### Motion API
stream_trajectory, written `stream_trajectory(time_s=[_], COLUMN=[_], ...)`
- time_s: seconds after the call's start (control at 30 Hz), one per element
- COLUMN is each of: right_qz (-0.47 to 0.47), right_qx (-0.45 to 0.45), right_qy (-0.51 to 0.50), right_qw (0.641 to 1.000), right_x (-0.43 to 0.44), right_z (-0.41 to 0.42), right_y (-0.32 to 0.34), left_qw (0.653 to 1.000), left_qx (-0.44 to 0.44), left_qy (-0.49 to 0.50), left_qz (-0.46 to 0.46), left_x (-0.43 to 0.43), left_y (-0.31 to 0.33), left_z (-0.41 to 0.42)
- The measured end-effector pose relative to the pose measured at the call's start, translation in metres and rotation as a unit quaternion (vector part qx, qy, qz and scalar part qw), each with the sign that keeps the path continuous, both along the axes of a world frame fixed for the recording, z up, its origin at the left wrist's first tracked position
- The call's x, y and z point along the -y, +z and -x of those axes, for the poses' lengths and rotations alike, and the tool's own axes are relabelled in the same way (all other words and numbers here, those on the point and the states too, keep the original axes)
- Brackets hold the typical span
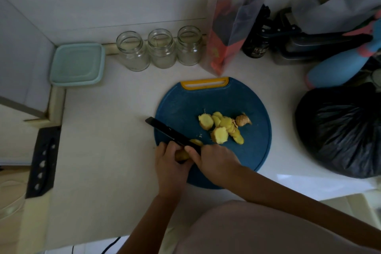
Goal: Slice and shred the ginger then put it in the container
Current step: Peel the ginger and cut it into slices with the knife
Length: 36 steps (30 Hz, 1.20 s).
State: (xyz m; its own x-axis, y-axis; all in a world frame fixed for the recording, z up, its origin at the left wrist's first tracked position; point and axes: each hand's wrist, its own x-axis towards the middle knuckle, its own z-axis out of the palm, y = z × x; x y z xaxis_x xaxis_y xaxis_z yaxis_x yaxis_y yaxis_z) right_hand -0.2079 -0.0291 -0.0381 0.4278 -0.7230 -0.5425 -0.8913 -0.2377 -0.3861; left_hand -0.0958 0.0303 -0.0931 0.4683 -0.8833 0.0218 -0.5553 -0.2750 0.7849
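Pinching a small yellow ginger stub (182,155), the left hand (170,166) crowds the black knife (169,131) the right hand (214,161) grips; a slip could cut skin.

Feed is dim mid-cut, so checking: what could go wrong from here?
The left hand grips the ginger piece right against the black knife, held by the right hand: fingers could get nicked. The cutting happens near the edge of the blue cutting board, so fresh cuts may slide onto the counter.

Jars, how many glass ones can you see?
3, in a row behind the board: left jar, middle jar, right jar. Others may hide behind the bag.
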Motion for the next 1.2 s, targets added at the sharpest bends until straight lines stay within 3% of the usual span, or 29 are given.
stream_trajectory(time_s=[0.47,0.7,1.07,1.2], right_qz=[-0.013,0.02,-0.041,-0.045], right_qx=[0.065,0.018,0.052,0.012], right_qy=[-0.095,-0.086,-0.085,-0.062], right_qw=[0.993,0.996,0.994,0.997], right_x=[-0.03,-0.037,-0.029,-0.027], right_z=[0.032,0.045,0.047,0.047], right_y=[0.002,0.004,-0.011,-0.008], left_qw=[1.0,0.999,0.995,0.995], left_qx=[0.017,0.02,0.055,0.061], left_qy=[-0.02,-0.033,-0.071,-0.076], left_qz=[0.013,0.021,0.036,0.029], left_x=[0.0,-0.002,0.001,0.001], left_y=[0.0,0.001,-0.009,-0.01], left_z=[-0.004,-0.003,-0.012,-0.013])
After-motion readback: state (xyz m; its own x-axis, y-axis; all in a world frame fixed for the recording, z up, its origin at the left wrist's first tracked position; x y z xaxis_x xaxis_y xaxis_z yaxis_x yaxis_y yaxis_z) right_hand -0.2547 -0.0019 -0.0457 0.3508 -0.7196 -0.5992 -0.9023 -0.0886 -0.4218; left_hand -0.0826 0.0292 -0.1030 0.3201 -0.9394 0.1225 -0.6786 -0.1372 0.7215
